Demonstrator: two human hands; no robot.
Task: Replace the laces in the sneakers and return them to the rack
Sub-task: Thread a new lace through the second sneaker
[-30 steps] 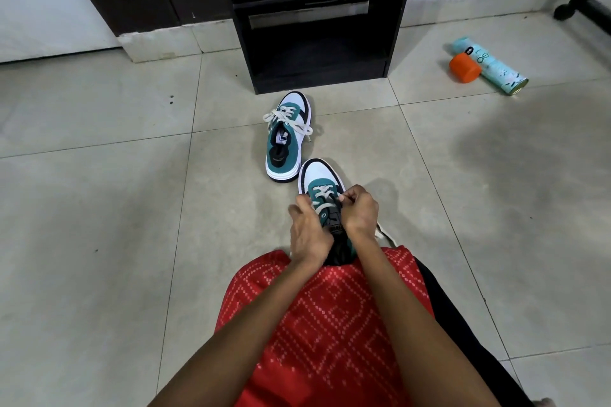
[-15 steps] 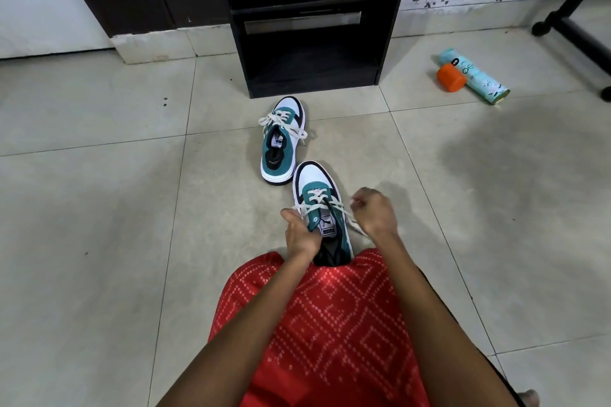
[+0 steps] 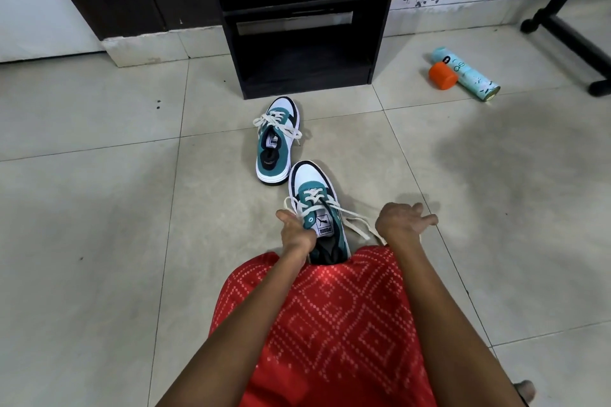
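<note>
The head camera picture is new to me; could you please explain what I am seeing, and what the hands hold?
No machine: a person wears one camera on the head, looking down over a red garment at their hands. The left hand grips the near sneaker on the floor. A white lace runs to the right hand, whose fingers are spread; its grip is hidden. The far sneaker stands, laced, before the black rack. A spray can and orange cap lie to the right.

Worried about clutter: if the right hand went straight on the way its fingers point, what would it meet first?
Likely nothing: the right hand points rightward over bare floor; the spray can lies farther back, off that line.
</note>
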